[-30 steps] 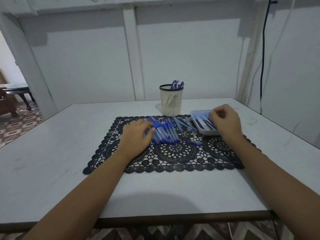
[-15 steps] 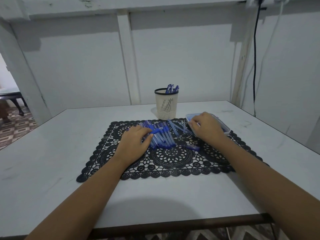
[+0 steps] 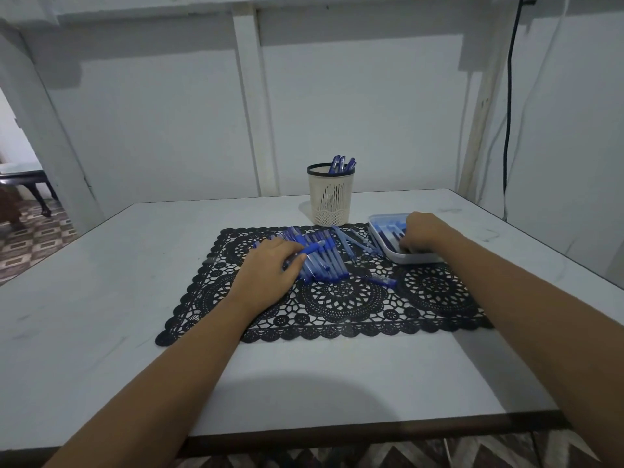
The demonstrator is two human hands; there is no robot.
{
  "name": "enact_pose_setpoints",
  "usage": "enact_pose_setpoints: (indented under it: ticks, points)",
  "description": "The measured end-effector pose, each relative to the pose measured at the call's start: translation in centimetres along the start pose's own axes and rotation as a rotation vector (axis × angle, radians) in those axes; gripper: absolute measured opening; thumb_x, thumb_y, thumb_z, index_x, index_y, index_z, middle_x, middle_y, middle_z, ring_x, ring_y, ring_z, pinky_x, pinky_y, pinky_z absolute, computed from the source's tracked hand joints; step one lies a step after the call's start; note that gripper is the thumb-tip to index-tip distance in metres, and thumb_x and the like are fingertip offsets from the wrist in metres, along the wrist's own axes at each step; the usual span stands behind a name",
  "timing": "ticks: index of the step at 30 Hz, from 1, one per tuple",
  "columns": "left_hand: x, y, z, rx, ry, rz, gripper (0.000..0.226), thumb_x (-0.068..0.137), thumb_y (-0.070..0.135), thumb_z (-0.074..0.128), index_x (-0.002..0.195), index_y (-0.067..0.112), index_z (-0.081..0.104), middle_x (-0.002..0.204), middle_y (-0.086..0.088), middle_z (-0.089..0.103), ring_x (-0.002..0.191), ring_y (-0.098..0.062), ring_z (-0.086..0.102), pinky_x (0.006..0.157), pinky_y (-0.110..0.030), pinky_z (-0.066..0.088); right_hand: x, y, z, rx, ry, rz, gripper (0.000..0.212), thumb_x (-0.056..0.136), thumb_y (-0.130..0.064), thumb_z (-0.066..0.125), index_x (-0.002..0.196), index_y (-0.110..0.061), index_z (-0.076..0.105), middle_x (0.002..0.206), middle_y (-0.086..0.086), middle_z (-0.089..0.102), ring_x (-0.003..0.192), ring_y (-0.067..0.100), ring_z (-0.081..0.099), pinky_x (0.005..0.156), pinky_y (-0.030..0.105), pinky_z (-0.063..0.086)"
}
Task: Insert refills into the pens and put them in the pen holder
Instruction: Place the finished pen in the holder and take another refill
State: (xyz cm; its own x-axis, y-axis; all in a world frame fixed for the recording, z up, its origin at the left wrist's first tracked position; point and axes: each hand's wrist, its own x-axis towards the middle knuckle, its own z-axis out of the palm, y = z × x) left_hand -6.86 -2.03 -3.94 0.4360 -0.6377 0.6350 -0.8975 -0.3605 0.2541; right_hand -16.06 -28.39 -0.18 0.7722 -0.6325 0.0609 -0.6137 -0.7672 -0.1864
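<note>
White table (image 3: 304, 383) nearest, black lace mat (image 3: 337, 309) on it. Left hand (image 3: 266, 270) rests on the mat, fingers and thumb curled round one pen (image 3: 314, 248). The pen pile (image 3: 324, 265) lies just right of those fingertips. Right hand (image 3: 422, 233) dips into the white tray (image 3: 415, 259), fingers curled down among refills (image 3: 388, 231); tips hidden, grasp unclear. Pen holder (image 3: 331, 201) stands upright beyond both hands, capped pens (image 3: 342, 163) inside.

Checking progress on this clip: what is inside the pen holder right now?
Blue pens stick up above the rim of the pen holder. Their exact count and whatever lies lower inside are mostly hidden by its wall.
</note>
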Motion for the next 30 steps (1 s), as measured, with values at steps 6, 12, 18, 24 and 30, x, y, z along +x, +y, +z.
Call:
enact_pose_setpoints:
  ticks: [6, 12, 18, 24, 30]
  points:
    - [0.0, 0.1, -0.1, -0.003, -0.007, 0.003, 0.021, 0.091, 0.022, 0.054, 0.104, 0.01, 0.066, 0.083, 0.002, 0.057, 0.079, -0.015, 0.052, 0.074, -0.032, 0.042, 0.1, 0.2, 0.6, 0.121, 0.172, 0.056, 0.024, 0.085, -0.011, 0.052, 0.063, -0.01, 0.043, 0.066, 0.007, 0.051, 0.058, 0.019, 0.046, 0.053, 0.026, 0.034]
    - [0.0, 0.1, -0.1, -0.004, 0.002, 0.007, 0.021, 0.091, 0.02, 0.055, 0.104, 0.008, 0.065, 0.087, -0.003, 0.061, 0.081, -0.017, 0.053, 0.075, -0.032, 0.043, -2.6, -0.4, 0.3, 0.256, 0.332, -0.184, 0.028, 0.091, -0.014, 0.049, 0.117, -0.014, 0.06, 0.11, 0.01, 0.062, 0.101, 0.029, 0.055, 0.087, 0.041, 0.045]
    - [-0.1, 0.5, -0.1, 0.001, 0.003, 0.016, 0.022, 0.091, 0.02, 0.055, 0.105, 0.007, 0.065, 0.089, -0.004, 0.061, 0.083, -0.017, 0.053, 0.078, -0.03, 0.042, -6.4, -0.2, 1.4, 0.261, 0.38, -0.421, 0.021, 0.089, -0.019, 0.055, 0.105, -0.021, 0.068, 0.101, 0.001, 0.062, 0.098, 0.02, 0.055, 0.085, 0.038, 0.043]
    - [-0.2, 0.6, -0.2, 0.0, -0.023, 0.014, 0.022, 0.092, 0.022, 0.053, 0.106, 0.009, 0.065, 0.09, -0.003, 0.061, 0.084, -0.019, 0.053, 0.078, -0.037, 0.045, -6.9, 0.7, 2.7, 0.221, 0.427, -0.46, 0.018, 0.087, -0.021, 0.059, 0.101, -0.024, 0.07, 0.096, -0.001, 0.063, 0.097, 0.021, 0.056, 0.08, 0.046, 0.046]
    - [-0.3, 0.8, -0.5, -0.019, -0.046, 0.018, 0.025, 0.092, 0.025, 0.052, 0.107, 0.009, 0.065, 0.09, -0.005, 0.062, 0.085, -0.02, 0.054, 0.078, -0.037, 0.044, -7.5, 0.7, 2.8, 0.236, 0.419, -0.479, 0.02, 0.088, -0.019, 0.058, 0.104, -0.024, 0.069, 0.098, 0.0, 0.063, 0.096, 0.021, 0.056, 0.081, 0.048, 0.046]
